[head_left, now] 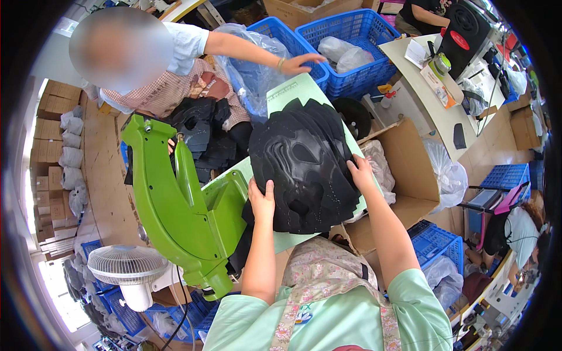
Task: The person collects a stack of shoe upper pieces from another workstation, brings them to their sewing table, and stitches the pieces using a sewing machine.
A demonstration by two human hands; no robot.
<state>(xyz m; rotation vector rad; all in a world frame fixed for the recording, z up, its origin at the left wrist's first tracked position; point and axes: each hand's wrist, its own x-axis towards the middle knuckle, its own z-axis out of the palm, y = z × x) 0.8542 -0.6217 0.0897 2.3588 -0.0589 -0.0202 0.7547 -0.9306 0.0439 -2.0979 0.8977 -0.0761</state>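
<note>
Stack of black moulded sheets lies on the pale green table. The left hand and the right hand touch its opposite edges; whether the fingers pinch it, I cannot tell. It seems flexible, smooth and rather heavy together, so both sides need support. Beside, cardboard box contains pale bags; beyond, blue crate contains translucent bags.

The left arm is reaching almost straight ahead, the left hand holding its thumb apart from the fingers. The right arm is slanting inward, the right hand pointing forward and leftward. Neither grip is showing fully.
</note>
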